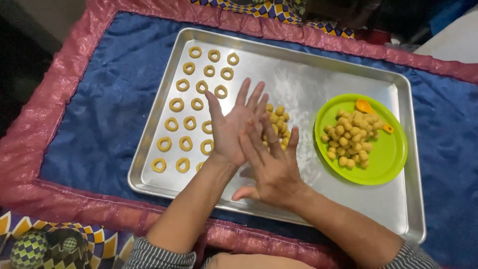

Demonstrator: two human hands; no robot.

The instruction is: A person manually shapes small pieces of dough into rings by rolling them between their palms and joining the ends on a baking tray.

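Pressing flat palms, left hand (pixel 230 127) under right hand (pixel 271 167), dough hidden.

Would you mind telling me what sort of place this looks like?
Probably a home food-preparation spot: a metal tray on a blue cloth holds rows of dough rings, and a green plate holds dough balls.

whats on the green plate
A heap of small yellow dough balls lies on the green plate, with an orange spoon partly buried; its middle is covered.
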